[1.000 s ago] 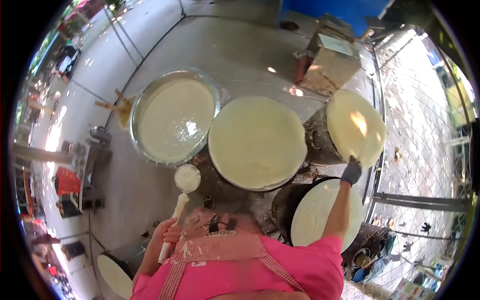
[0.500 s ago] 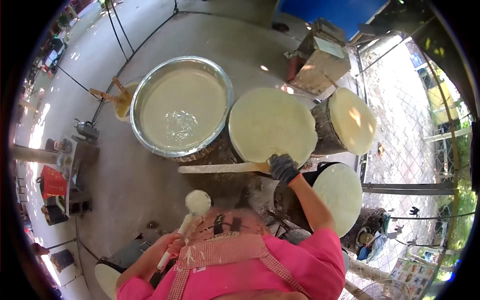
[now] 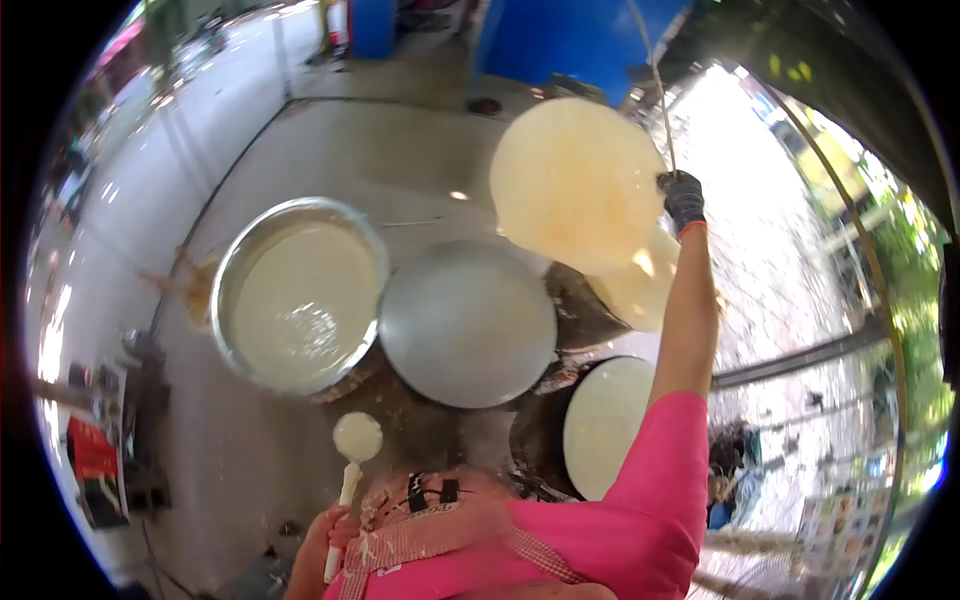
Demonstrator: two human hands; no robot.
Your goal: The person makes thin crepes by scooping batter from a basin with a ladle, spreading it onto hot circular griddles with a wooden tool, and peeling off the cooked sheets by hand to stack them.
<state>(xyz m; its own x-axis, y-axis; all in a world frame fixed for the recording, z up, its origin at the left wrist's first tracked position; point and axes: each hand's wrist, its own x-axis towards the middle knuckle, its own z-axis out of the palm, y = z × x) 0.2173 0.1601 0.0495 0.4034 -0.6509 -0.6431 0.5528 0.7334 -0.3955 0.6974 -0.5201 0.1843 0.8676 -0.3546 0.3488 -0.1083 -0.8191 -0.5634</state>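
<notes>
My left hand (image 3: pixel 342 530) is closed round the pale handle of a ladle, whose round bowl (image 3: pixel 358 437) is coated with or full of creamy batter. My gloved right hand (image 3: pixel 685 202) is raised, arm stretched forward, closed on a long wooden spatula (image 3: pixel 655 80) seen nearly edge-on. At the glove's left is a large, thin round pancake (image 3: pixel 578 185), browned in patches, off the griddle. Whether the fingers also pinch its edge I cannot tell. Below it lies the bare grey round griddle (image 3: pixel 468 325). A metal basin (image 3: pixel 228 325) of batter stands left of it.
A second pale round (image 3: pixel 645 295) lies partly behind the pancake. Another covers the near right griddle (image 3: pixel 608 425). A red item (image 3: pixel 92 447) sits on a stand at left. Wire fencing runs along the right side.
My right hand has swung up and forward; the pancake has left the middle griddle, baring its metal, and shows a browned face. My left hand still holds the ladle. The view has shifted.
</notes>
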